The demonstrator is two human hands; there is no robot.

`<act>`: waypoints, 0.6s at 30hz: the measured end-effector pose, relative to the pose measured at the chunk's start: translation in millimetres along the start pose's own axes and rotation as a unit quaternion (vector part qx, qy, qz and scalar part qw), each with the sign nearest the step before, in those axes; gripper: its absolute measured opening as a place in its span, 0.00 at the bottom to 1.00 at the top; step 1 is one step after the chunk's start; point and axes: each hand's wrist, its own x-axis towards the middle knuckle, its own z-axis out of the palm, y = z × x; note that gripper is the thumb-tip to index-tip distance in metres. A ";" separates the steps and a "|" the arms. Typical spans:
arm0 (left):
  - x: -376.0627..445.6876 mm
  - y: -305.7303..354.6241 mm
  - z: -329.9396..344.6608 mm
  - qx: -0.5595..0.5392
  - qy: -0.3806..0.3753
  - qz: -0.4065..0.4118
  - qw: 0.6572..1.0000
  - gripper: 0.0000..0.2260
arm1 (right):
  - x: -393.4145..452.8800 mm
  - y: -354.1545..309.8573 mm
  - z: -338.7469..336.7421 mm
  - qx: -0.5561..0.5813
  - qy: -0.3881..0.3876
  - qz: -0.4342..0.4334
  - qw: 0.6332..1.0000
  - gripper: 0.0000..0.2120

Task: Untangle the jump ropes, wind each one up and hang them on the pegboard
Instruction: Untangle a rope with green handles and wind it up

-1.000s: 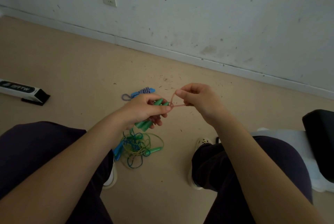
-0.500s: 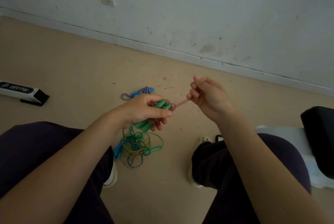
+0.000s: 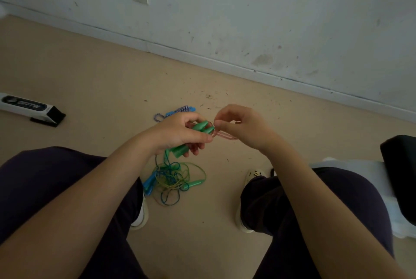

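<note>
Jump ropes [image 3: 173, 178] lie as one tangled heap of green, blue and yellow cord on the floor [image 3: 90, 80], between the person's two feet and directly below the hands; a blue handle [image 3: 149, 183] sticks out at the heap's left side and a green one [image 3: 194, 183] at its right side. Beyond the heap, nearer the wall, a striped cord with a blue handle [image 3: 177, 111] lies apart. Above the heap, the left hand [image 3: 180, 133] is clenched around a pair of green handles [image 3: 193, 137], and cord hangs from them down into the heap. The right hand [image 3: 243, 126] pinches a thin pink band [image 3: 226, 135] just beside the handle tips; it seems that the band is being stretched over them, but how far it goes around I cannot tell. I judge several risks. The band may slip from the fingertips and snap back, because it is under tension. If it catches only one handle tip, the bundle will open again. Since the hanging cord is still joined to the heap, lifting the handles could pull the knots tighter. No pegboard is in view, so hanging is still far away.
</note>
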 end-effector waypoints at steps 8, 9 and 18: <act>-2.2 1.5 -6.4 -0.002 0.044 0.013 0.999 0.13 | -5.2 -0.6 -12.2 -0.040 -0.055 0.024 0.997 0.09; -2.5 1.7 -5.9 -0.001 0.041 0.015 0.999 0.15 | -5.7 -0.4 -12.5 -0.038 -0.042 0.021 0.998 0.09; -3.2 3.9 -2.6 0.002 0.099 0.027 0.995 0.16 | -8.6 -2.2 -15.1 -0.027 -0.023 0.024 0.999 0.08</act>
